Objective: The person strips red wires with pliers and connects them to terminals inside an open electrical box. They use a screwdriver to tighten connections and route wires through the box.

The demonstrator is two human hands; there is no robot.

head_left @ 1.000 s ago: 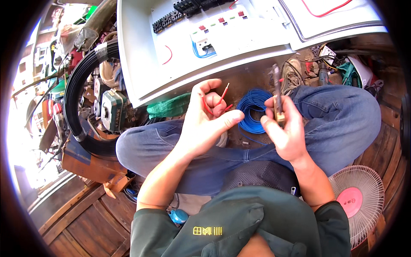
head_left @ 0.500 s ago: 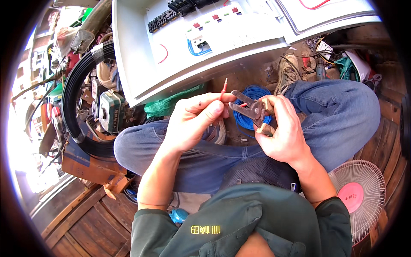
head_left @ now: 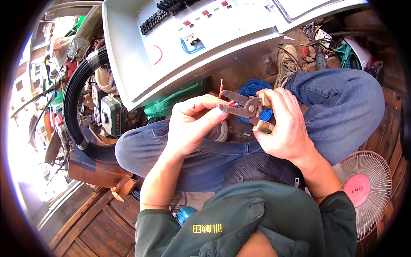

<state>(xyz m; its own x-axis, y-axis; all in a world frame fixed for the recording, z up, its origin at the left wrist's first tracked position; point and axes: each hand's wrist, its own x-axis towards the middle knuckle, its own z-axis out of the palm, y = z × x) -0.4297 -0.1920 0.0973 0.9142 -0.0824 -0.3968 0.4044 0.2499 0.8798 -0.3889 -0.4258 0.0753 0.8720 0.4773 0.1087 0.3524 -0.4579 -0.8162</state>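
Note:
My left hand [head_left: 195, 122] pinches a short red wire [head_left: 221, 87] between thumb and fingers, with a bare end pointing up. Another red end shows between the jaws of the wire stripper [head_left: 250, 108], close to my left thumb. My right hand [head_left: 284, 124] is wrapped round the stripper's worn, wooden-looking handles, which stand apart with a spring between them. The jaws are spread and point left, their tips beside my left fingers. Behind the tool lies a coil of blue wire [head_left: 255, 88] on the ground between my legs.
A white metal electrical box [head_left: 141, 81] with breakers and terminal rows stands ahead. On the left are a black cable coil [head_left: 70, 103], a green case [head_left: 112, 115] and a torn cardboard box [head_left: 92, 171]. Green plastic [head_left: 175, 100] lies under the box. A fan [head_left: 364, 192] is at right.
The stripper has moved left, so its jaws now reach my left fingertips and the red wire. My left hand stays nearly in place. The whole view has shifted slightly.

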